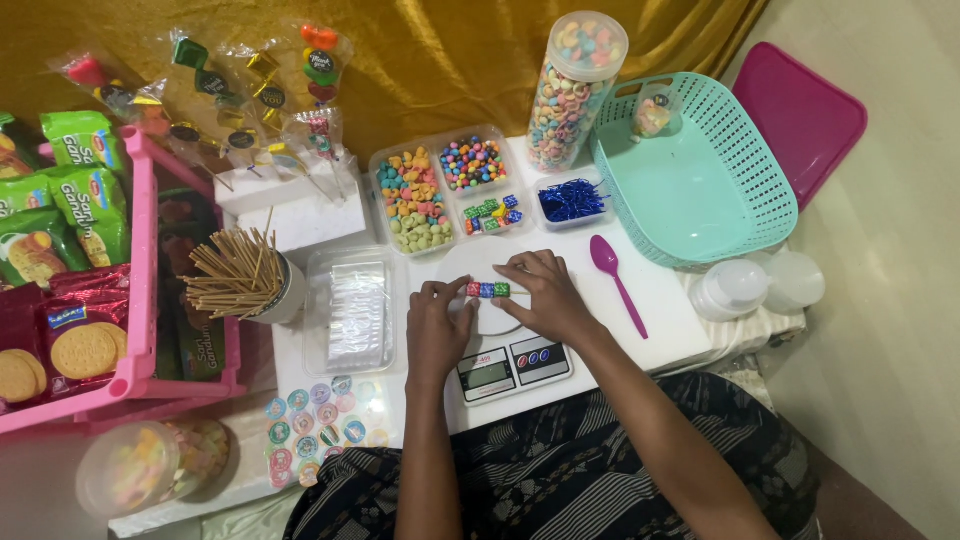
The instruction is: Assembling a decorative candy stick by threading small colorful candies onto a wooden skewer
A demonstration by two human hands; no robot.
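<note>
Two hands were pinching a short row of wrapped candies, red, blue and green, right over the white platform of a small kitchen scale. The left hand had its fingertips closed on the red end, the right hand closed on the green end, so both grips were narrow and holding the row between them. The row's long axis ran straight side to side, red end toward the left hand, lying flat.

Just beyond the grip sat a clear divided tray: one long compartment with pastel sweets, one with tiny coloured balls, one with more wrapped cubes like the ones being held. Beside that, a small clear tub of blue twist ties. Further out past the right hand stood a tall clear jar packed with pastel cereal rings, and a teal basket with one little wrapped packet in it. A purple spoon lay just right of the right hand. Out past the left hand: a clear tray of plastic bags and a cup of wooden skewers.
</note>
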